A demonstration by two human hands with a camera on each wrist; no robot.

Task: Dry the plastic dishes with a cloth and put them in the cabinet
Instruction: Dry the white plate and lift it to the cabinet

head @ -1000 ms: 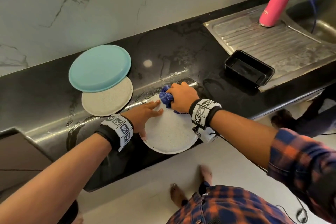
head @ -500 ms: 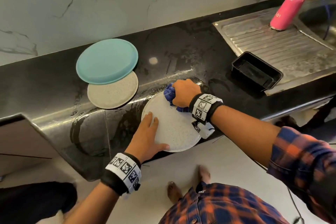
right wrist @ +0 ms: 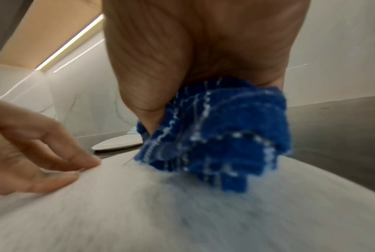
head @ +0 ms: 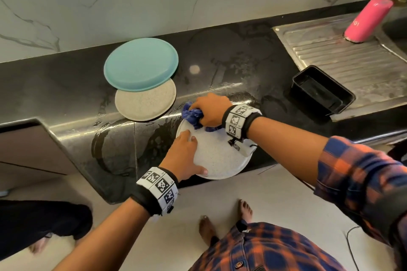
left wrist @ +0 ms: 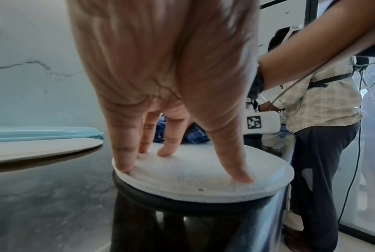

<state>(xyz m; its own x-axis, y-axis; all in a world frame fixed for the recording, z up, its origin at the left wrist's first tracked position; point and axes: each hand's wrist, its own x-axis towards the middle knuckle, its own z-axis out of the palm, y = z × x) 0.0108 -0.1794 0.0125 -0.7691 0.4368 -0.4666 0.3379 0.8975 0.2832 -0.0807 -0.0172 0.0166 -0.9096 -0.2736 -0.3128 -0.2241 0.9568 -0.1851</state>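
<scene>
A white speckled plastic plate (head: 220, 160) lies upside down at the black counter's front edge, partly overhanging it. My left hand (head: 187, 154) presses on its near left part with straight spread fingers (left wrist: 236, 170). My right hand (head: 211, 110) grips a bunched blue cloth (head: 192, 115) and holds it against the plate's far rim; in the right wrist view the cloth (right wrist: 220, 136) touches the plate (right wrist: 182, 213). A turquoise plate (head: 141, 64) overlaps a beige speckled plate (head: 145, 101) at the back left of the counter.
A black rectangular container (head: 321, 92) sits by the steel draining board (head: 352, 59), where a pink bottle (head: 367, 20) stands. The counter (head: 66, 94) is wet around the plates. Another person (left wrist: 318, 119) stands to the right, and bare feet (head: 222, 222) are on the floor below.
My left hand has shifted from the plate's left rim to its near left, with the wrist now toward me. The right hand keeps rubbing the cloth at the far rim.
</scene>
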